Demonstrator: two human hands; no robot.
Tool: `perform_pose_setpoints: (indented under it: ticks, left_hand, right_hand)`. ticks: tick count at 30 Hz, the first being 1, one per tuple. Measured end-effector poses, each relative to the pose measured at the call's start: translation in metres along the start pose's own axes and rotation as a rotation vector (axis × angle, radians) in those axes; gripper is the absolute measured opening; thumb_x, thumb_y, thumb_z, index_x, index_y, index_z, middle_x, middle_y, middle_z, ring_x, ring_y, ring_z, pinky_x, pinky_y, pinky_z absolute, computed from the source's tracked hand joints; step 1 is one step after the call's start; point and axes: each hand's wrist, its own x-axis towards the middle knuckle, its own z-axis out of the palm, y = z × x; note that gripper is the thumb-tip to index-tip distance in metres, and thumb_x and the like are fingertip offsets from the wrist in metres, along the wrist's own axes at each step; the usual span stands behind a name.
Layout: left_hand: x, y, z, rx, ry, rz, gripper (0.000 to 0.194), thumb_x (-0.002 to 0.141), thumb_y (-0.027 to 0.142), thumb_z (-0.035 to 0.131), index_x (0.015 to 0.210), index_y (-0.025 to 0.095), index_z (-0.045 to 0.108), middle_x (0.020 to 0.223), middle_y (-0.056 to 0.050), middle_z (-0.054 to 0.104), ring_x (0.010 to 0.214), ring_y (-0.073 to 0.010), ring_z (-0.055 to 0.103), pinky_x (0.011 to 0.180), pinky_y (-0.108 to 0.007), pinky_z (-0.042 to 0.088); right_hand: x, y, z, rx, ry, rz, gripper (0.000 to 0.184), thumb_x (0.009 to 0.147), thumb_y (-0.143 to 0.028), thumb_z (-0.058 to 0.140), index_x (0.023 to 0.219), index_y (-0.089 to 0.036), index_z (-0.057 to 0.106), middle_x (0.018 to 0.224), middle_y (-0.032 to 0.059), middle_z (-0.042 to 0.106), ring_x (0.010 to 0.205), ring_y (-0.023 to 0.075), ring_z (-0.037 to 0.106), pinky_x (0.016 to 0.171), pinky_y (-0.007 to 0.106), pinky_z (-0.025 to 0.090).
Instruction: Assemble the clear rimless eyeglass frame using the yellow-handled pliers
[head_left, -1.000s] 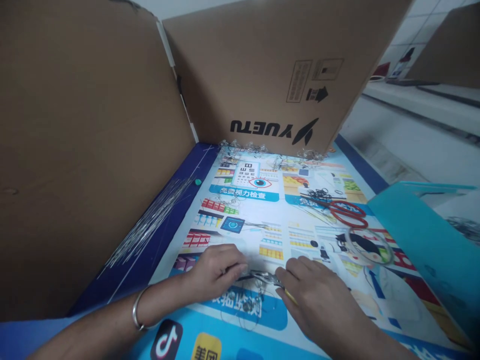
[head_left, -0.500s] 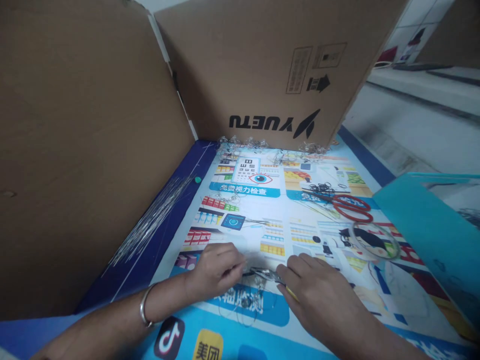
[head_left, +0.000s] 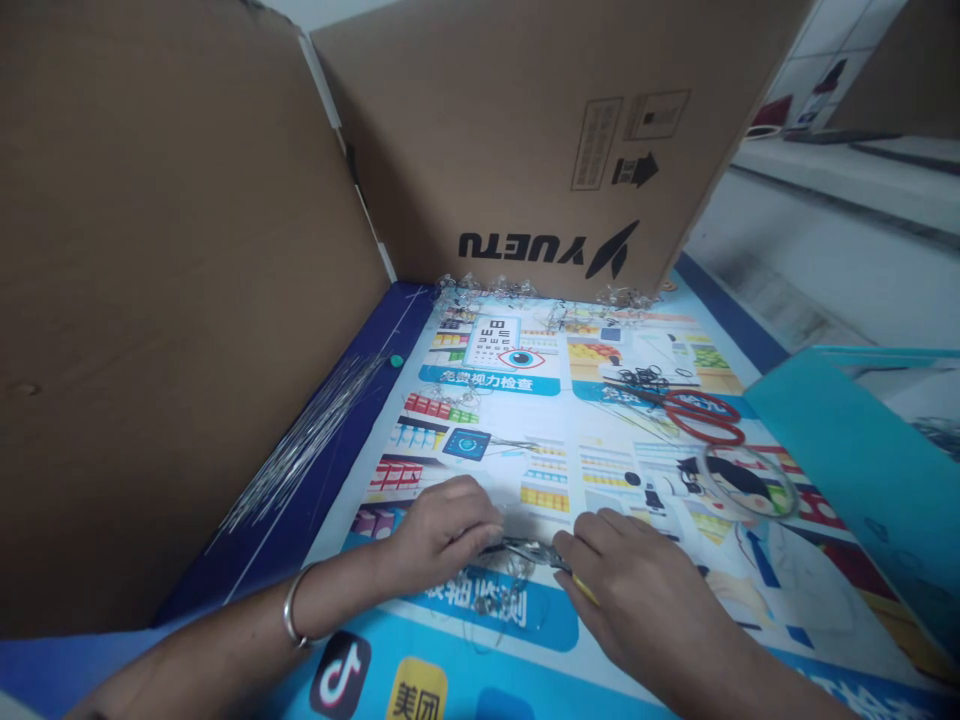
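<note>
My right hand [head_left: 637, 570] is closed around a pair of pliers [head_left: 536, 550]; a bit of yellow handle shows under the fingers. The jaws point left, toward the fingertips of my left hand [head_left: 446, 530]. That hand, with a metal bangle at its wrist, is pinched on a thin wire at the tip of the pliers. Below the jaws is a loose tangle of fine wire loops [head_left: 491, 605] with small shiny bits, too blurred to make out in detail. The fingers hide the exact point where wire and jaws meet.
Straight wires [head_left: 300, 450] lie bundled at left beside a cardboard wall [head_left: 480, 130]. Red-handled scissors [head_left: 705, 415], black loops [head_left: 649, 377] and a clear ring-shaped roll [head_left: 750, 482] lie at right. A turquoise box [head_left: 862, 470] stands farther right. Wire pieces [head_left: 487, 287] line the back.
My left hand has shifted slightly right, and its fingers have come down closer to the pliers' tip. My right hand and the pliers stay almost in place.
</note>
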Motion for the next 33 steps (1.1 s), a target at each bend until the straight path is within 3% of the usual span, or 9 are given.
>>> perform_pose_setpoints:
  ticks: [8, 15, 19, 25, 28, 33]
  left_hand:
    - [-0.001, 0.000, 0.002, -0.148, 0.041, -0.201, 0.025, 0.091, 0.027, 0.041, 0.079, 0.014, 0.059, 0.070, -0.004, 0.059, 0.067, -0.0138, 0.052, 0.064, -0.025, 0.041]
    - [-0.004, 0.008, -0.002, -0.013, 0.144, -0.244, 0.020, 0.089, 0.020, 0.040, 0.074, 0.015, 0.053, 0.067, -0.002, 0.055, 0.065, -0.0132, 0.050, 0.061, -0.023, 0.038]
    - [-0.009, 0.011, -0.003, 0.089, 0.226, -0.276, 0.017, 0.088, 0.019, 0.041, 0.075, 0.015, 0.051, 0.064, 0.000, 0.050, 0.062, -0.0123, 0.046, 0.057, -0.023, 0.035]
    - [-0.019, 0.003, -0.007, 0.000, 0.277, -0.417, 0.018, 0.090, 0.023, 0.040, 0.076, 0.016, 0.049, 0.067, 0.000, 0.052, 0.063, -0.0121, 0.048, 0.058, -0.022, 0.037]
    - [-0.021, -0.002, -0.008, -0.067, 0.292, -0.397, 0.019, 0.091, 0.023, 0.040, 0.078, 0.016, 0.051, 0.069, -0.001, 0.054, 0.065, -0.0121, 0.050, 0.060, -0.022, 0.039]
    - [-0.021, -0.009, -0.008, -0.082, 0.269, -0.300, 0.017, 0.091, 0.022, 0.044, 0.079, 0.015, 0.055, 0.070, -0.001, 0.057, 0.067, -0.0122, 0.052, 0.062, -0.022, 0.040]
  right_hand:
    - [0.002, 0.000, 0.003, 0.042, -0.001, -0.001, 0.008, 0.076, -0.015, 0.057, 0.081, -0.020, 0.060, 0.070, 0.0020, 0.056, 0.067, 0.0170, 0.048, 0.060, 0.030, 0.027]
    - [0.010, 0.001, 0.000, 0.090, -0.042, -0.012, 0.005, 0.078, -0.019, 0.057, 0.081, -0.021, 0.060, 0.072, 0.0021, 0.057, 0.069, 0.0180, 0.050, 0.063, 0.030, 0.032]
    - [0.021, 0.002, 0.002, 0.104, 0.006, -0.076, 0.008, 0.079, -0.019, 0.055, 0.082, -0.021, 0.061, 0.073, 0.0027, 0.058, 0.068, 0.0180, 0.052, 0.062, 0.030, 0.036]
    - [0.042, 0.007, 0.014, 0.188, 0.020, -0.146, 0.015, 0.082, -0.025, 0.049, 0.088, -0.020, 0.063, 0.078, 0.0054, 0.061, 0.072, 0.0192, 0.057, 0.064, 0.030, 0.044]
    - [0.047, 0.010, 0.023, 0.254, -0.016, -0.139, 0.017, 0.082, -0.026, 0.051, 0.091, -0.021, 0.063, 0.080, 0.0063, 0.062, 0.073, 0.0192, 0.059, 0.064, 0.030, 0.048]
    - [0.043, 0.013, 0.039, 0.332, 0.051, -0.132, 0.018, 0.083, -0.028, 0.052, 0.093, -0.020, 0.064, 0.085, 0.0083, 0.064, 0.074, 0.0190, 0.061, 0.064, 0.030, 0.051]
